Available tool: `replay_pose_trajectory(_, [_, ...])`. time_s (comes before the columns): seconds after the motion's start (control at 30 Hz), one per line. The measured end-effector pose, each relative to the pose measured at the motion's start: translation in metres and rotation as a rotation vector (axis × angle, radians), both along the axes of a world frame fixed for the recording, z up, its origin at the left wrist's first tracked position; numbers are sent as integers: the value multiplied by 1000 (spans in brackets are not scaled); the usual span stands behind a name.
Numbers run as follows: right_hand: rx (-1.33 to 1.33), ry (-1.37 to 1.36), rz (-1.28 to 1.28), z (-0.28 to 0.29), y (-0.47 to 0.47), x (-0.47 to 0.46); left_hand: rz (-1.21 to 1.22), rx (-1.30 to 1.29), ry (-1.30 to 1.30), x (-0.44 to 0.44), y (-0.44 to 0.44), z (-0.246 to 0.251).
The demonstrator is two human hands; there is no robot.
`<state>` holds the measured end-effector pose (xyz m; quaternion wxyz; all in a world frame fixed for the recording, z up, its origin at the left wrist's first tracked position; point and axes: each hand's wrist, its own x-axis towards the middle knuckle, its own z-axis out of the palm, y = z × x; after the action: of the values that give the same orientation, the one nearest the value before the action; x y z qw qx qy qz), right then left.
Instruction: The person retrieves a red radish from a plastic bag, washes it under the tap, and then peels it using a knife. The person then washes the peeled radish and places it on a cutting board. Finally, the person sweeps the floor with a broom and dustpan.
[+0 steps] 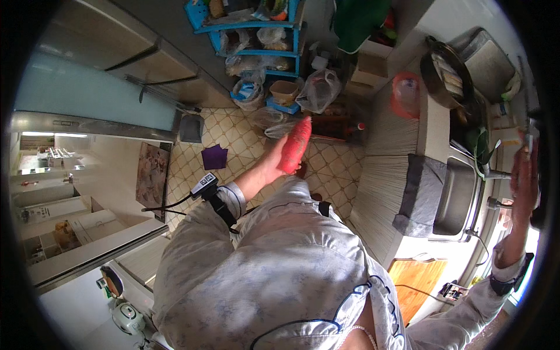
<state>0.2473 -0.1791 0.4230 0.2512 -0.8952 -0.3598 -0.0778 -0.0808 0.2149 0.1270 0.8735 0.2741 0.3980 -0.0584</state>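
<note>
My left hand (276, 161) grips a long, red, tapered object (295, 146), probably a carrot, over the tiled floor, its narrow end pointing away from me. Raised at the far right is my right hand (524, 179), beyond the sink (457, 199) and beside its faucet (498, 175). Its fingertips are near a thin metallic item and a dark shape at the picture's rim; whether they hold anything is unclear. A black strap circles each wrist, and a small device with a display (204, 185) sits by the left one.
A dark gray cloth (418, 197) hangs over the sink's front edge. Beyond the sink are a wok (447, 76) and a red plastic bag (406, 94). A blue rack (249, 26), plastic bags (319, 89) and boxes crowd the far floor. A wooden cutting board (418, 284) lies on the near counter.
</note>
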Motion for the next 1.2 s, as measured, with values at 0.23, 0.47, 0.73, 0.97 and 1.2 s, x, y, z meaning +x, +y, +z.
replay_pose_trajectory(0.23, [267, 380, 168, -106, 122, -135, 154, -85, -95, -67, 97, -13])
replay_pose_trajectory(0.47, [296, 792, 133, -268, 329, -277, 150, -116, -162, -101, 229, -35])
replay_pose_trajectory(0.73, [179, 703, 274, -352, 515, -341, 33, -114, -7, -95, 341, -98])
replay_pose_trajectory(0.97, [60, 460, 316, -424, 578, -323, 83, -145, -67, -51, 383, -161])
replay_pose_trajectory(1.2, [-1, 493, 271, -509, 615, -288, 0, -118, 101, -25, 420, -221])
